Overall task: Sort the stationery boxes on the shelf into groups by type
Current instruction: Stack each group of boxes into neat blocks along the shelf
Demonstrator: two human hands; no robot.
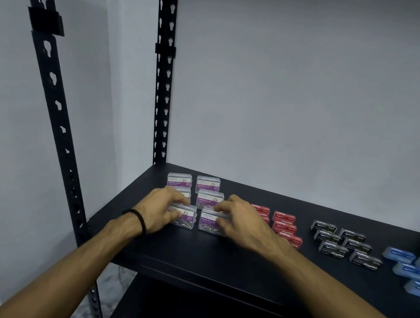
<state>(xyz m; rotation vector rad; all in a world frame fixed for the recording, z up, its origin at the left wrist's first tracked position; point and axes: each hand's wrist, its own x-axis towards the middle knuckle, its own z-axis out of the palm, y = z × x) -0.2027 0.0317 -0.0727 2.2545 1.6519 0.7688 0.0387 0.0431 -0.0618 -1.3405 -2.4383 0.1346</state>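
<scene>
Several clear paper clip boxes with purple labels stand in two columns at the left of the black shelf [194,254]. My left hand [163,209] grips the front left paper clip box [185,219]. My right hand [239,219] grips the front right paper clip box [208,222]. To the right lie grouped red staple boxes [284,223], black staple boxes [342,242] and blue staple boxes [414,268]. My right hand hides part of the red group.
Two black perforated shelf posts [164,77] rise at the left, the nearer post [55,103] standing in front. A grey wall [300,90] closes the back. Below the shelf's front edge a lower level shows dark.
</scene>
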